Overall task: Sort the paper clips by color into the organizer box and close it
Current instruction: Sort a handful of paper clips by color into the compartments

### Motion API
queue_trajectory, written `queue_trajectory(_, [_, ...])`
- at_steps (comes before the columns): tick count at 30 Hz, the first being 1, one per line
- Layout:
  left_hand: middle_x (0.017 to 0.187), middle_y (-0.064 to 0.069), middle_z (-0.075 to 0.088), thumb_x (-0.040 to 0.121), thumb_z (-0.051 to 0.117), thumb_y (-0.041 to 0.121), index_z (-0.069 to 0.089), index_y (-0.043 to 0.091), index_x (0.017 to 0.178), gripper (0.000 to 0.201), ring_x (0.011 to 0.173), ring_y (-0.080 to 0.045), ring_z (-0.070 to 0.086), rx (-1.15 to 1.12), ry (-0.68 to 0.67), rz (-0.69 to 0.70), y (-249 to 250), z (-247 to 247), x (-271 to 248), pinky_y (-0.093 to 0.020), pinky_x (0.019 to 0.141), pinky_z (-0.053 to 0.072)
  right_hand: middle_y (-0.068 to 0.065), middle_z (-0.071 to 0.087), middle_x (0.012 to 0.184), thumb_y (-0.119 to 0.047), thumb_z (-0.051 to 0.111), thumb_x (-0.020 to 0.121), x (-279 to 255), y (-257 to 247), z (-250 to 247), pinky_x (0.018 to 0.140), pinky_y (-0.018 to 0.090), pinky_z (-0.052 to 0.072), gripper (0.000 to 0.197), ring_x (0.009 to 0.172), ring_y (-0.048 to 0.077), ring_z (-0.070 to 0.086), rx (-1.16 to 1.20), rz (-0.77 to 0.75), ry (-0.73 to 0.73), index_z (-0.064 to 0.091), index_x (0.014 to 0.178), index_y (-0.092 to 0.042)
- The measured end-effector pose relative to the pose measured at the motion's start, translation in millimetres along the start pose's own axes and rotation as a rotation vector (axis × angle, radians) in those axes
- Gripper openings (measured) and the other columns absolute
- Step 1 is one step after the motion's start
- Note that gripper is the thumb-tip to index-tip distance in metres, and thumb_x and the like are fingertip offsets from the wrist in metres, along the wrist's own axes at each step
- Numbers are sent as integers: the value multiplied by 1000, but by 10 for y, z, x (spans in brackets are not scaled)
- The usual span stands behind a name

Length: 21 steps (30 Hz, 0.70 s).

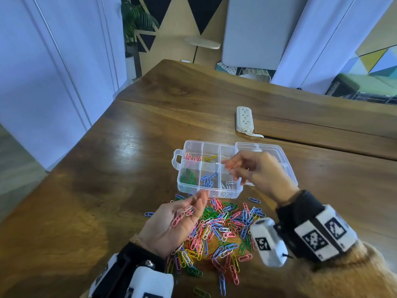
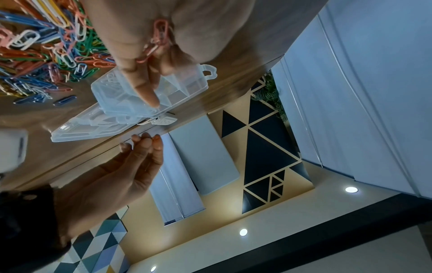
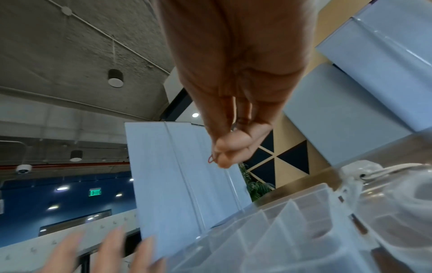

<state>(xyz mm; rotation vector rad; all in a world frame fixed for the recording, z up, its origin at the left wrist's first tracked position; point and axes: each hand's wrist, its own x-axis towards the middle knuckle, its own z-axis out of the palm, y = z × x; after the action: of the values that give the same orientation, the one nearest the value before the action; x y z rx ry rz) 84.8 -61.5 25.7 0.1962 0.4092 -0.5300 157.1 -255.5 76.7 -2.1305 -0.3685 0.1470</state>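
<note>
A clear organizer box (image 1: 189, 188) lies open on the wooden table, its lid (image 1: 277, 151) folded out to the right. Separate compartments hold pink, yellow, green, blue and white clips. My left hand (image 1: 198, 201) lies palm up just in front of the box, fingers stretched, with several pink and white clips (image 1: 182, 214) resting loose in the palm; these clips (image 2: 158, 37) also show in the left wrist view. My right hand (image 1: 229, 166) hovers over the box's right side and pinches one red clip (image 3: 211, 159) between thumb and fingertip. The mixed pile of clips (image 1: 223, 229) spreads below the box.
A white power strip (image 1: 245, 119) with its cable lies behind the box. A seam in the table (image 1: 322, 145) runs behind the lid. Stray clips (image 1: 222, 284) lie near the front edge. Bare wood stretches left of the box.
</note>
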Motion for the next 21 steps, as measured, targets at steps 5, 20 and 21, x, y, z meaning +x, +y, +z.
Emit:
queue_trajectory(5, [118, -33, 59, 53, 71, -28, 60, -24, 104, 53, 101, -42, 64, -8, -5, 72, 72, -33, -28, -45, 74, 58, 25, 66, 81, 20, 52, 80, 274, 85, -62, 55, 17, 52, 23, 55, 7, 63, 78, 66, -31, 63, 81, 0])
queue_trajectory(20, [127, -26, 58, 36, 90, -13, 63, -10, 113, 82, 113, -33, 61, 206, -73, 207, 202, -107, -57, -36, 84, 56, 13, 64, 65, 12, 57, 80, 1159, -332, 398, 71, 33, 58, 19, 56, 22, 58, -209, 138, -123, 63, 66, -1])
queue_trajectory(21, [126, -26, 58, 36, 91, -12, 63, -10, 113, 81, 112, -33, 61, 207, -75, 213, 218, -106, -67, -37, 85, 55, 15, 65, 69, 13, 57, 80, 1172, -324, 402, 72, 34, 58, 21, 57, 23, 59, -201, 149, -128, 62, 65, -1])
